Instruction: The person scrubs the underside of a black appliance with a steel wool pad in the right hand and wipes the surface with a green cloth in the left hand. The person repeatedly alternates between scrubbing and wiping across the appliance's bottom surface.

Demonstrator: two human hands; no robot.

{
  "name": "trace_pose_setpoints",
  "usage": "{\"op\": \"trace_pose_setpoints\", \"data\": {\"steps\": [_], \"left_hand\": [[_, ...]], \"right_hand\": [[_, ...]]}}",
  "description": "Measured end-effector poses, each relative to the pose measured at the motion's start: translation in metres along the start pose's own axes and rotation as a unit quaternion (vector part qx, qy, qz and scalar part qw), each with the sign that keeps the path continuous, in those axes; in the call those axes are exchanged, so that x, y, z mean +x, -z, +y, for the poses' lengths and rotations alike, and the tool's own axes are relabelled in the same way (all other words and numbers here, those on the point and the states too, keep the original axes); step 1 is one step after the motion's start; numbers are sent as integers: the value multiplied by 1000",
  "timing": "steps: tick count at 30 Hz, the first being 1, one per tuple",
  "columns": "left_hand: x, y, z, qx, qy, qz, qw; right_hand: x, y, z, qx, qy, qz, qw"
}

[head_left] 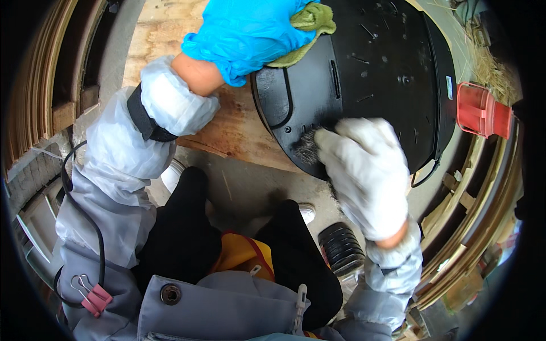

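A large black shell with a rounded outline (375, 74) lies before me, with slots and a curved groove in its surface. Small dark bits and pale spots are scattered over it. My left hand (247, 37), in a blue glove, closes on a green cloth (313, 21) at the shell's left side. At the near edge is my right hand (367, 170), in a white glove and smeared by motion, its fingers curled. Beneath its fingertips a dark bristly tuft (305, 148), like a brush, touches the shell. The glove hides the rest of it.
Under the shell is a plywood board (239, 133). A red plastic container (476, 111) stands to the right, near some straw (493, 62). Stacked panels (40, 74) line the left, with more at right. Black ridged pieces (341, 247) lie beside my leg. A cable (96, 227) runs along my left sleeve.
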State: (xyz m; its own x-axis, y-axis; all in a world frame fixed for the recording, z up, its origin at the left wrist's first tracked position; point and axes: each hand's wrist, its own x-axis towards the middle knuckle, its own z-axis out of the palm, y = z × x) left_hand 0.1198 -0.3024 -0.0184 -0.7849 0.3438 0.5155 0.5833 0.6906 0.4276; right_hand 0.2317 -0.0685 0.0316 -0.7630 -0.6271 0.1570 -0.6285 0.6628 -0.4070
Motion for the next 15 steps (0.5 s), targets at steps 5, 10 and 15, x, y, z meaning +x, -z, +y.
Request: {"op": "trace_pose_setpoints", "data": {"steps": [5,10,15], "left_hand": [[-6,-3,-4,-11,27,8,1000],[-10,-7,-8,-39,45,30,998],[-15,-10,-8,-22,47,57,997]], "right_hand": [[42,-12,-10,-3,37,-37,999],[40,-1,-13,-2,44,-118,992],[42,-11,-11,-14,49,-132,990]]}}
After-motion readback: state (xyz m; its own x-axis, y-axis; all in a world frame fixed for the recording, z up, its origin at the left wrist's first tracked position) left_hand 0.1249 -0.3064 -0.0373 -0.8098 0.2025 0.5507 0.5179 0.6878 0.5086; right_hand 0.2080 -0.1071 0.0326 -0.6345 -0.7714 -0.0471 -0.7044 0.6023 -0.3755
